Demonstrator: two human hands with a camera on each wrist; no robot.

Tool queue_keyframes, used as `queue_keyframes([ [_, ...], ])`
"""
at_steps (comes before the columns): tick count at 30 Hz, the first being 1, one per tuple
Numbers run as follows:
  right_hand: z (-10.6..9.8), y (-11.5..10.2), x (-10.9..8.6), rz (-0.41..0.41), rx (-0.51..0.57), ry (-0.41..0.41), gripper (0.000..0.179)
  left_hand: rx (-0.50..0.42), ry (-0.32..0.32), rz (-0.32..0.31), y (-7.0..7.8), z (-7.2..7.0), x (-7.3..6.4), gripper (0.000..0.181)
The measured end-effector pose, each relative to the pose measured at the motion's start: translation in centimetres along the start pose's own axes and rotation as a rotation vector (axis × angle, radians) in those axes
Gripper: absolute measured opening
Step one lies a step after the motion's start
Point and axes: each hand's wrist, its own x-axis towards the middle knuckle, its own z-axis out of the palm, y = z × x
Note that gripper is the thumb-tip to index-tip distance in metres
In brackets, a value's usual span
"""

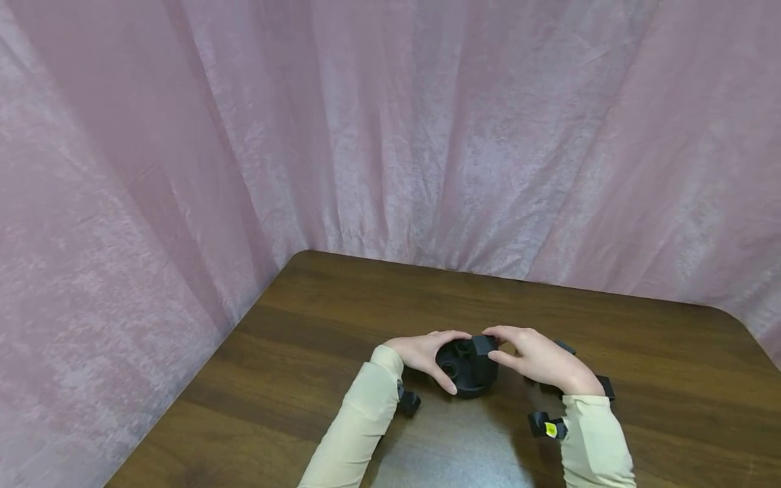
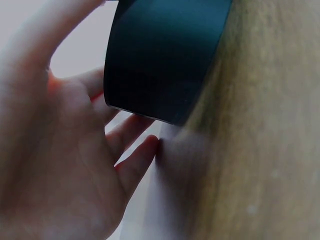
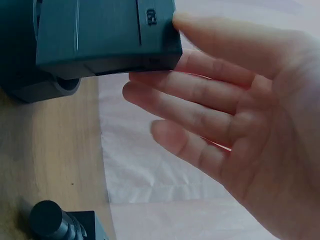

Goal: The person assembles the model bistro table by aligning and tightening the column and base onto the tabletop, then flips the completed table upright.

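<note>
A round black base (image 1: 468, 391) with circular sockets in its top stands on the wooden table, ahead of me. My left hand (image 1: 417, 352) holds it from the left, thumb on the near side and fingers on the far side. In the left wrist view, its smooth curved wall (image 2: 160, 60) rises between the thumb and fingers. At the right part of the base sits a black rectangular block (image 3: 107, 35), marked with small raised characters. My right hand (image 1: 537, 354) pinches this block between thumb and fingertips. Where the block meets the base is partly hidden.
More black parts lie beyond and beside the right wrist, partly covered by it: a small piece (image 1: 565, 346) and another block (image 1: 605, 386). A black part with a threaded cylindrical end (image 3: 55, 220) shows in the right wrist view. Pink curtains (image 1: 427, 135) hang behind the table (image 1: 342, 298).
</note>
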Motion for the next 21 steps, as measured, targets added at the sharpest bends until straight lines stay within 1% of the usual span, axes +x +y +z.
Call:
queue_keyframes([
  [3, -0.2, 0.1, -0.1, 0.006, 0.004, 0.004, 0.039, 0.000, 0.004, 0.010, -0.1, 0.1, 0.1, 0.095],
  [8, -0.6, 0.2, -0.7, 0.031, 0.069, -0.065, 0.051, 0.008, 0.002, 0.014, -0.1, 0.2, 0.1, 0.096],
  [10, -0.7, 0.3, -1.0, 0.017, 0.092, -0.097, 0.053, 0.009, 0.002, 0.013, -0.1, 0.2, 0.0, 0.096],
  [13, -0.7, 0.4, -1.3, -0.013, 0.108, -0.118, 0.049, 0.014, 0.007, 0.015, 0.0, 0.2, -0.1, 0.096],
  [16, -0.8, 0.5, -1.4, -0.023, 0.100, -0.110, 0.045, 0.018, 0.012, 0.024, 0.0, 0.1, -0.1, 0.097],
  [21, -1.0, 0.4, -1.6, -0.011, 0.028, -0.065, 0.045, 0.025, 0.014, 0.036, 0.1, 0.0, -0.1, 0.096],
])
